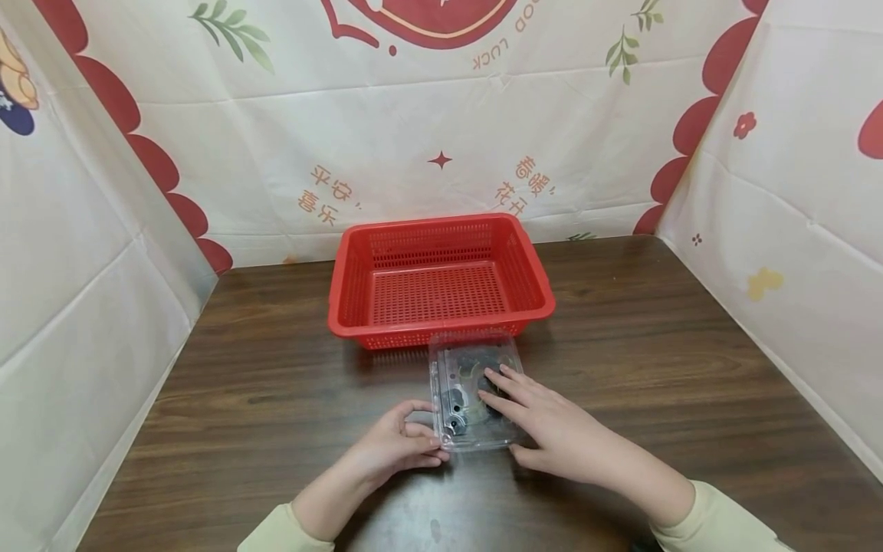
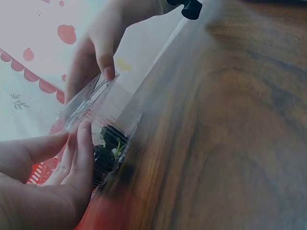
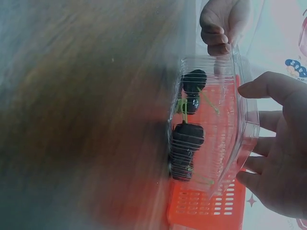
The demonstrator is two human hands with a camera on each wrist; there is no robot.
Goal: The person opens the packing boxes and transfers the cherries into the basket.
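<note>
A clear plastic clamshell box (image 1: 476,433), its lid lying over it, rests on the table. Dark cherries (image 3: 188,136) with green stems show through its ribbed wall in the right wrist view. My left hand (image 1: 396,441) pinches the rim at the box's near left corner, thumb and fingers either side of it in the left wrist view. Spread across the lid is my right hand (image 1: 552,422), fingertips on top and thumb (image 2: 107,72) at the near edge. More cherries (image 2: 103,158) appear below my left fingers.
Directly behind the box stands a red perforated plastic basket (image 1: 441,295) with nothing in it. A dark wood-grain table (image 1: 262,368) lies under everything. Printed white cloth (image 1: 414,123) hangs at the back and along both sides.
</note>
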